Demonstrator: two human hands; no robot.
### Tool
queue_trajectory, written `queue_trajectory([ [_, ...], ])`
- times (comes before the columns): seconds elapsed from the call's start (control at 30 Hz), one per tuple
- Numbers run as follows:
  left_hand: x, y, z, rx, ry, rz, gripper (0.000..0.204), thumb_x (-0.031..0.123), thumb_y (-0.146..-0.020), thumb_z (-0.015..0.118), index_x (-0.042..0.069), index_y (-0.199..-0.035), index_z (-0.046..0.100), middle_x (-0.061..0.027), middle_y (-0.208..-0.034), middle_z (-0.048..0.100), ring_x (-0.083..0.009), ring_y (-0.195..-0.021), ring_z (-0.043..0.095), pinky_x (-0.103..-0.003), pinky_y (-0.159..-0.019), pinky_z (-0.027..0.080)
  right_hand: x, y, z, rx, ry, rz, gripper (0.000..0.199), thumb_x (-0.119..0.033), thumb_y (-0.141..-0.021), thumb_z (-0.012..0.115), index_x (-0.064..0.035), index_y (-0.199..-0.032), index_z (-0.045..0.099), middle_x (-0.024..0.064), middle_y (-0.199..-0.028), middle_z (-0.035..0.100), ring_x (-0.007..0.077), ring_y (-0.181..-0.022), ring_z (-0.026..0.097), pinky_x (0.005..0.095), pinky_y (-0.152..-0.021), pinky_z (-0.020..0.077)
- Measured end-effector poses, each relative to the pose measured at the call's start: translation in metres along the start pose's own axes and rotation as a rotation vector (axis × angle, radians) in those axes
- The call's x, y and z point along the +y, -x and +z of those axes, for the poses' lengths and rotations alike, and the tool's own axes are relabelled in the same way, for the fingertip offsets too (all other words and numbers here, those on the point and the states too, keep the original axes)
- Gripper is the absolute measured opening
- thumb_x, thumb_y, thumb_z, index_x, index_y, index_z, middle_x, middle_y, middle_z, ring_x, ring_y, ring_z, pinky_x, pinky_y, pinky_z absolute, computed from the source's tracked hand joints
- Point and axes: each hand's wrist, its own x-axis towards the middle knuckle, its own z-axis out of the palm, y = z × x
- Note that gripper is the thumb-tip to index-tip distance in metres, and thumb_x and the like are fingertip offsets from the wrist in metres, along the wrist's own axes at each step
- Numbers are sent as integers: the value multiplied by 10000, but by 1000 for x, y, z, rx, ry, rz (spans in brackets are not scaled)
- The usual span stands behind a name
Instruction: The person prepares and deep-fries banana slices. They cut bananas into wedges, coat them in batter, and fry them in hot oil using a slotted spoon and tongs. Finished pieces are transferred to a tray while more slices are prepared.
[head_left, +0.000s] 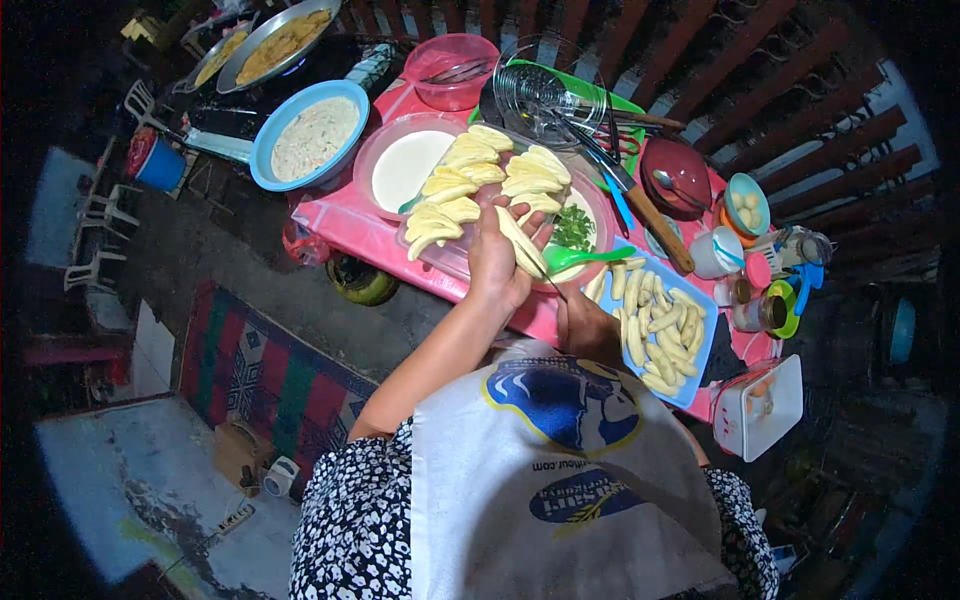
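Pink desk (345,230); clear tray (440,258) is the landmark. Left hand (497,262) at tray's near edge, grip closed on peeled banana (522,243), long axis running away toward tray. Right hand (583,325) right of tray, lower, grip unclear.

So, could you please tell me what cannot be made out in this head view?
- Right hand: mostly hidden behind the left hand and the banana piece; its grip cannot be told.
- Pink bowl: contents too small and dim.
- Small jars by the table's right edge: too small, blurred by fisheye bending.
- Picture rim: dark.
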Motion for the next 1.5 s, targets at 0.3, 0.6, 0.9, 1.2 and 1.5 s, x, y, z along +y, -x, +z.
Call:
queue_trajectory([
  [0.3, -2, -1, -4, 44, 50, -74, 315, 325, -942, 294, 85, -1140, 342, -97, -939, 468, -213, -828, 537, -386, -784, 468, -8, -8, 5, 97, 88, -70, 131, -92, -788, 508, -49, -903, 462, 117, -688, 536, 280, -661, 590, 388, -545, 477],
  [0.6, 0, -7, -6, 118, 117, -138, 238, 303, -942, 316, 89, -987, 409, -80, -877, 503, -216, -873, 533, -371, -764, 480, 2, -17, 28, 92, 134, -68, 143, -88, -774, 513, -48, -900, 458, 117, -693, 525, 280, -673, 585, 387, -562, 478],
  [0.9, -1, -11, -16, 105, 119, -187, 209, 291, -938, 332, 109, -923, 434, -61, -827, 536, -222, -860, 547, -328, -674, 454, 4, -25, 34, 11, 54, -19, 215, -135, -763, 548, -38, -941, 475, 161, -766, 563, 317, -723, 584, 402, -605, 470],
  [1.2, 1, -17, -21, 111, 89, -174, 242, 307, -948, 293, 111, -984, 430, -65, -879, 523, -215, -889, 540, -352, -752, 454, 26, -22, 56, 88, -70, -56, 158, -205, -826, 505, -50, -858, 505, 181, -720, 564, 341, -685, 581, 405, -594, 462],
  [1.5, 16, -22, -15, 42, 144, 2, 297, 342, -944, 260, 101, -1082, 365, -98, -1024, 435, -264, -1024, 495, -464, -870, 435, 6, 14, -14, -157, 12, 159, 134, -208, -839, 488, -75, -824, 503, 170, -651, 551, 341, -634, 574, 415, -572, 453],
])
